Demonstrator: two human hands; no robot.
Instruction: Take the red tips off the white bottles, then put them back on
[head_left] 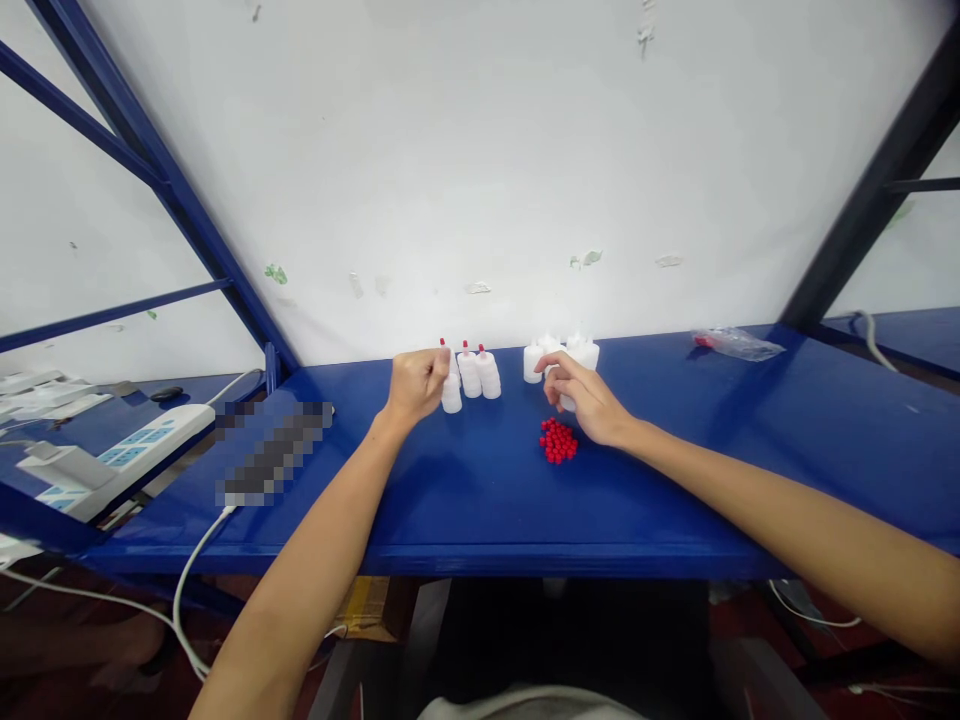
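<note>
My left hand [418, 386] is closed, its fingertips at the top of a small white bottle [451, 397] at the near end of the left group. The fingers hide that bottle's top. Beside it stand several white bottles with red caps [480, 374]. My right hand [581, 392] hangs with fingers bent and apart, in front of several white bottles [532, 362] whose visible tips carry no red cap. Part of one white bottle [568, 404] shows beneath the right palm. Just below this hand lies a pile of small red caps [558, 441] on the blue table [480, 510].
A clear plastic bag [739, 344] with something red in it lies at the back right. On the left are a blurred-out dark device [274, 455] with a white cable [180, 590] and a white power strip [142, 450]. A white wall [480, 180] stands behind.
</note>
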